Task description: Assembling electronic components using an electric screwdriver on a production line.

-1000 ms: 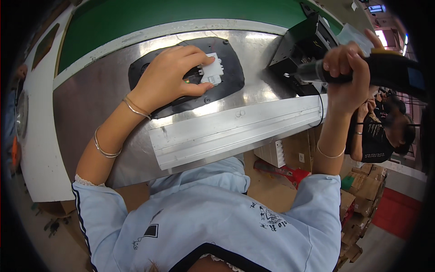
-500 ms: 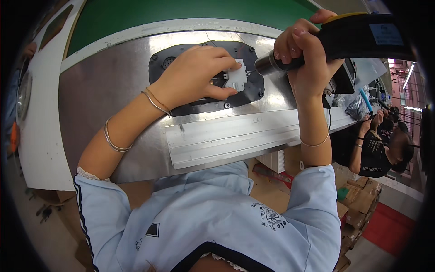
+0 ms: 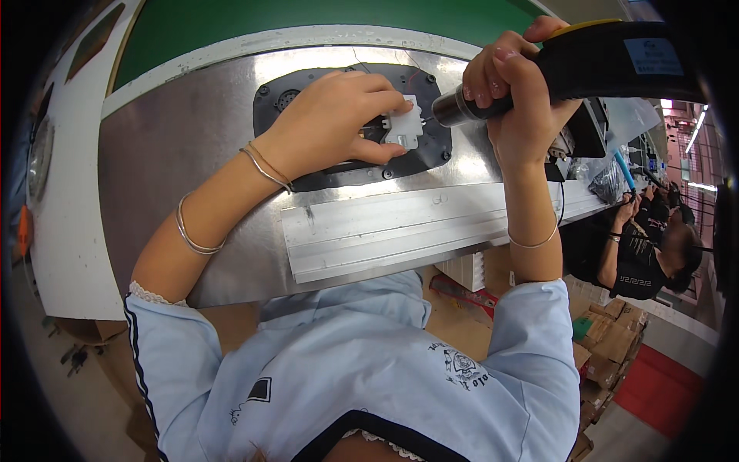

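Plate (image 3: 433, 154), black, lying flat on metal table (image 3: 169, 146), upper middle of frame, likely for firm backing. White plastic part (image 3: 405, 125) sitting on plate's right half. Left hand (image 3: 329, 115) reaching over plate, thumb and finger spreading narrowly across part, seemingly steadying it. Right hand (image 3: 519, 100), upper right, gripping power screwdriver (image 3: 604, 61), probably for aim; bit pointing toward part's right edge, contact unclear. Pale metal bar (image 3: 400, 227) lying below plate.

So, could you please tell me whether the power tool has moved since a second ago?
Yes: judged against the silver metal bar, the power tool has moved left, closer to the white plastic part.
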### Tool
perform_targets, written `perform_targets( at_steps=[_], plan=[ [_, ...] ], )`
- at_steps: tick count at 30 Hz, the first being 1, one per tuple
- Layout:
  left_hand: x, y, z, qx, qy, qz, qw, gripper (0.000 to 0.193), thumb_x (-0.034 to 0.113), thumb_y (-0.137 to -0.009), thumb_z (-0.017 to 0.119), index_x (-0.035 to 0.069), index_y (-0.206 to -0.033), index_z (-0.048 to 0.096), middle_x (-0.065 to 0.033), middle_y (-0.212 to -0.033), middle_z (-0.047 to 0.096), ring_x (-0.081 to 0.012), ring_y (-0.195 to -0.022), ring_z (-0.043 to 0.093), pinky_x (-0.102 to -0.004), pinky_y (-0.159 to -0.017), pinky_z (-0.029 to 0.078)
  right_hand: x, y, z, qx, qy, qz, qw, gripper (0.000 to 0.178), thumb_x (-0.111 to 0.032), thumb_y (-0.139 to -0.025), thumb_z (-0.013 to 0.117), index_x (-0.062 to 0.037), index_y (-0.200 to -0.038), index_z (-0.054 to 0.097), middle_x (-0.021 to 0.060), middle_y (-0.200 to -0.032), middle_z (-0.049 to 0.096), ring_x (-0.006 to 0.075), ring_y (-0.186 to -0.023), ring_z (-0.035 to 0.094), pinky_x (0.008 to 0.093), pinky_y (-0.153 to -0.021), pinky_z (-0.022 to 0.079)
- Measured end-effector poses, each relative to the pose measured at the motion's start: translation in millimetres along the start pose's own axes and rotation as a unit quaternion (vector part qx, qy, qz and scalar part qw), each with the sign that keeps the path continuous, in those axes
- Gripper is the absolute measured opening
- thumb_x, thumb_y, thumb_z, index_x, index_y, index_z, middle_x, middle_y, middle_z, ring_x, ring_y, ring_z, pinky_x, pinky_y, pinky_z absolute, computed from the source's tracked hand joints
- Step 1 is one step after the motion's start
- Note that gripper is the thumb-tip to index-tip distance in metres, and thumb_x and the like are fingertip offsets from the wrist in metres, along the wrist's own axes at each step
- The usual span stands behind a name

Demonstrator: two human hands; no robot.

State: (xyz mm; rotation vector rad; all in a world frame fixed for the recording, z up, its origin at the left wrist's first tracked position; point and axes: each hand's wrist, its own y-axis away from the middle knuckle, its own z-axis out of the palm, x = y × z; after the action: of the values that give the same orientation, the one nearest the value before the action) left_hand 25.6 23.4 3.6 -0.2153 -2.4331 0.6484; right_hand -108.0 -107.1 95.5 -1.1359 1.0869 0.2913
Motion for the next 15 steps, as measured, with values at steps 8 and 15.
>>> perform_targets(
  at_steps=[8, 15],
  plan=[
    [0, -1, 1, 0.023, -0.014, 0.014, 1.000, 0.039, 0.037, -0.072, 0.074, 0.009, -0.099, 0.068, -0.0058, -0.092, 0.063, -0.0271, -0.087, 0.060, -0.0376, -0.080, 0.048, 4, 0, 11, 0.014, -0.004, -0.006, 1.000, 0.024, 0.006, -0.082, 0.052, -0.0023, -0.103, 0.045, 0.0052, -0.059, 0.043, 0.0131, -0.044, 0.044, 0.0303, -0.043, 0.042],
    [0, -4, 2, 0.033, 0.011, 0.025, 0.999, 0.040, 0.034, -0.071, 0.076, 0.007, -0.099, 0.068, -0.0068, -0.090, 0.063, -0.0273, -0.082, 0.061, -0.0363, -0.076, 0.049, -38, 4, -22, 0.050, 0.044, -0.033, 0.997, 0.037, 0.005, -0.081, 0.053, -0.0003, -0.117, 0.047, 0.0059, -0.058, 0.041, 0.0161, -0.043, 0.043, 0.0306, -0.042, 0.040]
  ],
)
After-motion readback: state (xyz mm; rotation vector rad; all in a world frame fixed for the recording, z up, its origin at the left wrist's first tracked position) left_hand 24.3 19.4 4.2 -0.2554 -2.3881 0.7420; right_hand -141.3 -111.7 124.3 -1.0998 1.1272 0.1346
